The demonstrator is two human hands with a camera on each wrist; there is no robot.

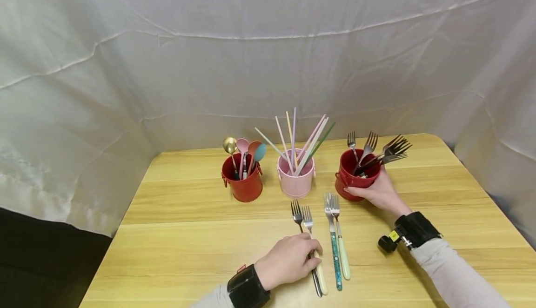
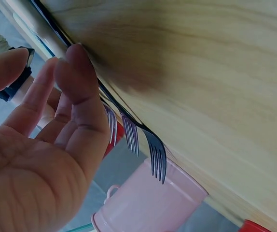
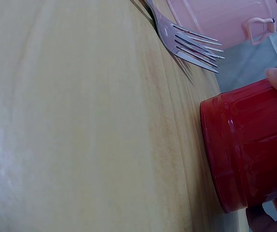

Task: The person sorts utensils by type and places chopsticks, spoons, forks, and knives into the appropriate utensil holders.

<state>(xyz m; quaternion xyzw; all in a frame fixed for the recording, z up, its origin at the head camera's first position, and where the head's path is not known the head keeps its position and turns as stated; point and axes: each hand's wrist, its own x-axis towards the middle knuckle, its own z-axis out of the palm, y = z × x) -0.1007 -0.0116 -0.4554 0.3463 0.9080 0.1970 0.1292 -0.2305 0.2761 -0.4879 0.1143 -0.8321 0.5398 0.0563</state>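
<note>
My left hand lies over the handles of a black fork and a cream-handled fork. In the left wrist view its fingers are gently bent at the handles, with the thumb apart from them. To their right lie a fork with a teal handle and one with a pale green handle, side by side. My right hand grips a red bucket from its right side, thumb across the front. Several forks stand in that bucket, tines up.
A pink bucket holding several thin coloured sticks stands at the back centre. Left of it, another red bucket holds several spoons. Grey cloth hangs behind the wooden table.
</note>
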